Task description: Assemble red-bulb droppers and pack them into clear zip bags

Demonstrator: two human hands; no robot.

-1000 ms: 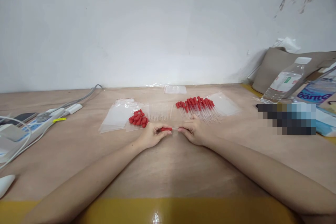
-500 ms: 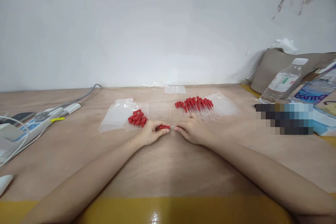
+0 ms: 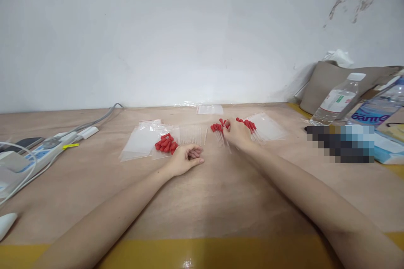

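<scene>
My left hand [image 3: 187, 160] rests on the table with its fingers loosely curled, the thumb apart from them and nothing in its grasp. Beside it is a pile of red rubber bulbs [image 3: 164, 143] on a clear plastic bag. Behind it lies a row of thin clear glass tubes [image 3: 191, 134]. My right hand [image 3: 238, 134] is over a group of finished droppers [image 3: 251, 126], clear tubes with red bulbs. Its fingertips pinch a dropper [image 3: 224, 124] by the red end. The hand hides the middle of the group.
Clear zip bags [image 3: 140, 141] lie to the left, another bag [image 3: 269, 126] to the right, and one more bag [image 3: 210, 109] near the wall. A power strip [image 3: 41, 151] with cables stands far left. Water bottles [image 3: 339, 98] and a grey-brown bag [image 3: 312, 86] are at right.
The dropper has left my left hand, which has loosened. My right hand has moved away from it, forward and right onto the dropper group, with the dropper in its fingers.
</scene>
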